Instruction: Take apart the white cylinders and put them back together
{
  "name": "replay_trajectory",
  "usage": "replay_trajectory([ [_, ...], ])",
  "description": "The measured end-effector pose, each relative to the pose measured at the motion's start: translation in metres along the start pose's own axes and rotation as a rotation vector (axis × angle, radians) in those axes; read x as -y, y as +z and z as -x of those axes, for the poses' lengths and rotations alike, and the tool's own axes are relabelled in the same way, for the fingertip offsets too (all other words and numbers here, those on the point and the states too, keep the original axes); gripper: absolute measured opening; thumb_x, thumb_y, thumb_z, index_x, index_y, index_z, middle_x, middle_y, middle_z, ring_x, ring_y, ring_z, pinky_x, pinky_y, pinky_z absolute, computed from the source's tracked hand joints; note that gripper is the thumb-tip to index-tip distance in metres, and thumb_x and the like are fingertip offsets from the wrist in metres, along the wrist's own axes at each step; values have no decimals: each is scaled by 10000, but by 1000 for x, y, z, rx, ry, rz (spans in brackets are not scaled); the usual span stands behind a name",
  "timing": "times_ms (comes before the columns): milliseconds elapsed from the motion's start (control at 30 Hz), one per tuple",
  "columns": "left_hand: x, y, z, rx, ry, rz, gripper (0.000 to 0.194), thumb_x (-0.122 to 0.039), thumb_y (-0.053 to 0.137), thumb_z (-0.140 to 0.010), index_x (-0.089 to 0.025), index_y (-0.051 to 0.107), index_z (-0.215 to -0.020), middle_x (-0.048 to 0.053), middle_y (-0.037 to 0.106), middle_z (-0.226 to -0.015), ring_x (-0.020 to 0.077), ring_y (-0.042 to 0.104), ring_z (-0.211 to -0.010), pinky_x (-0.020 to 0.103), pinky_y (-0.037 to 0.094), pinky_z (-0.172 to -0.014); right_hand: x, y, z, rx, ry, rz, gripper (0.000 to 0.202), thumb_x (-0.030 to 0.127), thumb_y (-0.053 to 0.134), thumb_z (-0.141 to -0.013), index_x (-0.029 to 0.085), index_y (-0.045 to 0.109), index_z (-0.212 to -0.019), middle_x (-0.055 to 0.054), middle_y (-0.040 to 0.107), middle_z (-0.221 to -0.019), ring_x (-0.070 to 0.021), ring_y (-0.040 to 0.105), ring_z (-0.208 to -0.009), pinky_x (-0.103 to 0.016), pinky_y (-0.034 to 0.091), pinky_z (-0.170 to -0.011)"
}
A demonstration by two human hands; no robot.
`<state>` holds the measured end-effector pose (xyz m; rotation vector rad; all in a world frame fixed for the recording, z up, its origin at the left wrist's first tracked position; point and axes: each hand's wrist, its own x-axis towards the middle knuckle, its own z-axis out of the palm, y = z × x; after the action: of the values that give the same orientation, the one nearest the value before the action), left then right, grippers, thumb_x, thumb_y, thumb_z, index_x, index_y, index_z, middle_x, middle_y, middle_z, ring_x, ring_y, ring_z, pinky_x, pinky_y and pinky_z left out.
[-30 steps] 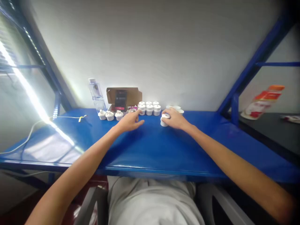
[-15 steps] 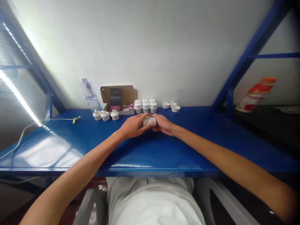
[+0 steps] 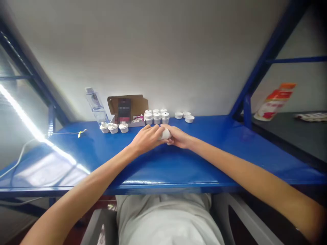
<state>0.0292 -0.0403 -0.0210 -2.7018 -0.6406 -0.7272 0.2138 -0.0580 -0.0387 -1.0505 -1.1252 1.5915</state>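
Over the middle of the blue table, a white round piece (image 3: 165,134) is held between both hands. My left hand (image 3: 148,136) wraps its fingers over the piece from the left. My right hand (image 3: 178,135) grips it from the right, its fingertips partly hidden behind it. Beyond the hands, several white round pieces (image 3: 157,117) stand stacked in rows near the wall. Three open white cups (image 3: 189,119) sit to their right. Three white pieces with fittings on top (image 3: 113,128) stand in a row at the left.
An open cardboard box (image 3: 140,103) with small packets stands at the back, beside a clear bottle (image 3: 97,107). A white cable (image 3: 63,133) with a yellow tie crosses the left side. A red-and-white bottle (image 3: 274,102) stands at the right on a dark surface.
My left hand's fingers have shifted over the white piece, covering its left side more. The camera view has tilted slightly. Both hands still hold the piece.
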Motion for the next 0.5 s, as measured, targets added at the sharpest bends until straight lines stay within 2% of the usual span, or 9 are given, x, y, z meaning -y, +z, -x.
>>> replay_trajectory([
  [67, 4, 0, -1, -47, -227, 176, 445, -622, 498, -954, -190, 554, -1041, 84, 681, -886, 226, 646, -770, 328, 464, -706, 2, 5, 2, -13, -111, -10, 311, 511, 635, -911, 202, 599, -932, 5, 601, -699, -113, 532, -551, -219, 442, -488],
  [133, 11, 1, -2, -95, -465, 437, 436, -629, 453, -966, -202, 539, -955, 35, 641, -738, 191, 613, -633, 299, 440, -609, 5, 8, 5, -53, -323, 104, 303, 482, 686, -872, 221, 584, -988, -23, 646, -884, -157, 627, -760, -274, 538, -676],
  [233, 23, 5, -2, -123, -687, 868, 497, -650, 386, -975, -196, 524, -825, -1, 552, -598, 143, 539, -484, 279, 422, -516, 11, 0, 7, -84, -709, 544, 289, 340, 729, -826, 248, 593, -1064, -58, 614, -1144, -232, 604, -1092, -369, 509, -952],
  [300, 31, 6, -3, -155, -756, 1070, 487, -644, 449, -948, -184, 540, -817, 7, 566, -628, 136, 554, -498, 278, 450, -514, 13, -14, 5, -72, -869, 873, 292, 248, 676, -836, 249, 623, -1123, -84, 570, -1221, -264, 549, -1197, -409, 450, -1046],
  [333, 35, 6, -3, -187, -789, 1134, 455, -620, 494, -932, -179, 550, -837, 15, 589, -670, 137, 576, -527, 279, 470, -533, 14, -23, 3, -95, -907, 990, 308, 219, 642, -844, 245, 631, -1151, -95, 553, -1231, -270, 543, -1199, -417, 438, -1057],
  [400, 42, 5, -2, -236, -850, 1229, 353, -529, 589, -891, -178, 552, -906, 32, 647, -797, 144, 633, -621, 280, 500, -594, 13, -42, -4, -256, -912, 1108, 361, 210, 610, -849, 228, 627, -1210, -110, 518, -1239, -263, 566, -1135, -408, 452, -1029],
  [500, 51, 3, -1, -257, -907, 1328, 274, -323, 686, -765, -182, 533, -944, 37, 669, -919, 155, 675, -770, 278, 513, -690, 10, -71, -16, -495, -786, 1211, 357, 244, 640, -807, 201, 632, -1162, -116, 525, -1216, -259, 588, -1026, -388, 475, -961],
])
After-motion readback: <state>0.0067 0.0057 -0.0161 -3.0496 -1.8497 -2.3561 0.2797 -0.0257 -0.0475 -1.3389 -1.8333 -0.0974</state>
